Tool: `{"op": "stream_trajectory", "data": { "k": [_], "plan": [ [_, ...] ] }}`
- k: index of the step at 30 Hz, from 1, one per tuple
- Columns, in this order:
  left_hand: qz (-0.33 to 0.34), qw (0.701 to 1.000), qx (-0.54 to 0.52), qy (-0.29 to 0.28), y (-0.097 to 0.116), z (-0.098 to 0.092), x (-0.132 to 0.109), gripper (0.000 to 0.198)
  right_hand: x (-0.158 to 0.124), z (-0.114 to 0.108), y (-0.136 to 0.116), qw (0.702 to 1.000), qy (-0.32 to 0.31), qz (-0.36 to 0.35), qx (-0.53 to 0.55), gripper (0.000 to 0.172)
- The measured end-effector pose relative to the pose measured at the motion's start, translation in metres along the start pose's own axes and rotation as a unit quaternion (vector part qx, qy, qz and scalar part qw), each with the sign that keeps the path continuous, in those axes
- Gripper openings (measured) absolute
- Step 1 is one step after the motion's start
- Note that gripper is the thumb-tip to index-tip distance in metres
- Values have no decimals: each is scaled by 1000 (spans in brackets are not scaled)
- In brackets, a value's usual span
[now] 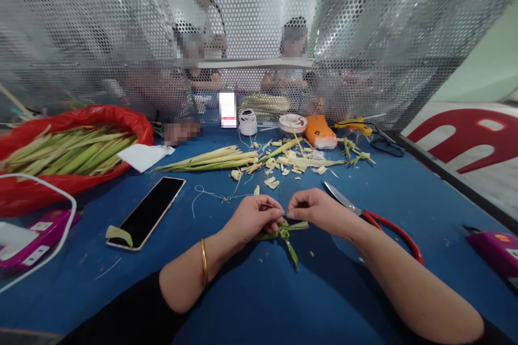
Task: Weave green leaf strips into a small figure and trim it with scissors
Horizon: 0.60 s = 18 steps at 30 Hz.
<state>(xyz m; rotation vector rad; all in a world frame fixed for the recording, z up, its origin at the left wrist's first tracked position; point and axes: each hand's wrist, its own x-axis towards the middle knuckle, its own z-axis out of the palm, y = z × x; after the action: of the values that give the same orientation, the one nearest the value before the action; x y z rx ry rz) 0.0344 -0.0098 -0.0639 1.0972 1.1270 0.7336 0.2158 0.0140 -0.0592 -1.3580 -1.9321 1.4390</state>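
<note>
My left hand and my right hand meet at the middle of the blue table. Both are closed in a pinch on a small folded green leaf piece that lies between and under them. A thin white thread trails from my fingers off to the left across the table. My left wrist wears a gold bangle. Red-handled scissors lie just right of my right hand, partly hidden by my forearm.
A black phone lies to the left. A red bag of green leaf strips fills the far left. Cut stalks and scraps, a thread spool, tape, an orange tool and a yellow glue gun sit behind. People sit beyond the perforated screen.
</note>
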Motion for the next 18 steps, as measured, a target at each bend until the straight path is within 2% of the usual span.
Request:
{"op": "stream_trajectory", "data": {
  "k": [7,14,16,18],
  "plan": [
    [-5,1000,-2,7,-1,-1,1,8,-3,0,-2,999,-20,-22,-17,7],
    [-41,998,16,40,3,1,-2,4,-8,-1,-3,994,-108,-26,-1,6],
    [-36,998,22,40,3,1,-2,6,-8,-2,-2,993,-107,-29,-25,5],
    [-26,998,34,40,2,1,-2,7,-5,-2,0,996,-81,-32,-34,8]
  ]
}}
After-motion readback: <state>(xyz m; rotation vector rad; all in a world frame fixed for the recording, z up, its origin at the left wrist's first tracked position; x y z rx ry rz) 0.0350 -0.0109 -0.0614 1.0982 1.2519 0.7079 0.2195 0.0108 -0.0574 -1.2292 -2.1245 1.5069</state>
